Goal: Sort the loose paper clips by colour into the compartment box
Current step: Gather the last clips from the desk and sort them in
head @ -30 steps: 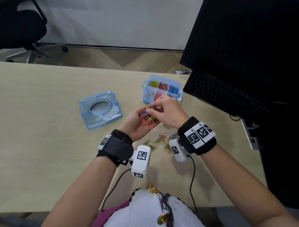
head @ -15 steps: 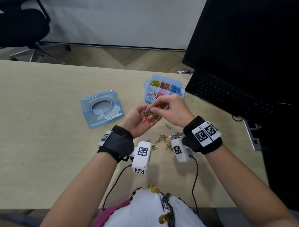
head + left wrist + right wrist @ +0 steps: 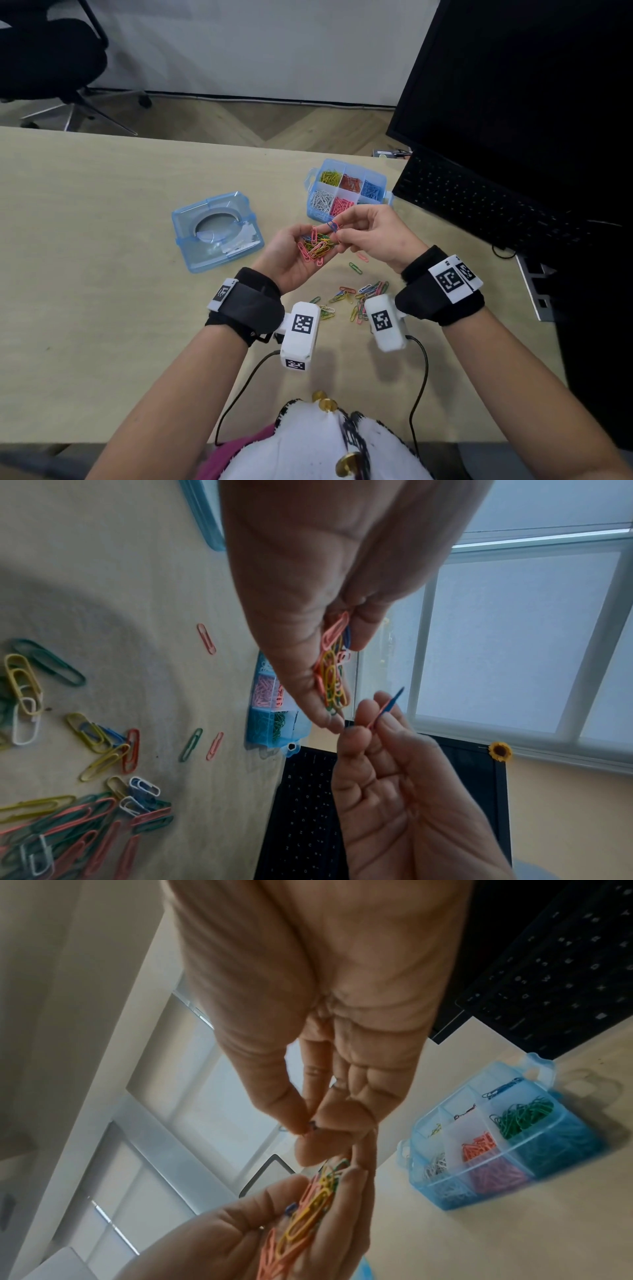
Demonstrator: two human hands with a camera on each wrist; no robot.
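From the head view the left hand (image 3: 291,251) lies palm-up over the worktop (image 3: 102,308), its fingers loosely curled to cradle a bunch of paper clips (image 3: 317,245), mostly pink, yellow and green. At its 2 o'clock the right hand (image 3: 376,236) has thumb and forefinger clamped on a blue paper clip (image 3: 333,226), just above the bunch. The compartment box (image 3: 347,192) stands open at 12 o'clock from the hands, with yellow, red and blue clips in its far row and white and pink in the near row; its near right cell is hidden behind the right hand here. The right wrist view fills that in: green clips lie in that cell. The left wrist view shows the blue clip edge-on with a reddish-pink one against it between the fingers, which the head view does not resolve, and shows the loose paper clips (image 3: 359,298) close up. These lie on the worktop at 6 o'clock from the hands, between the two wrist cameras. The box lid (image 3: 215,233) lies at 9 o'clock from the left hand, a keyboard (image 3: 479,205) at 3 o'clock from the box. Half a second ago the right fingers were down in the bunch; they have since lifted clear with the blue clip.
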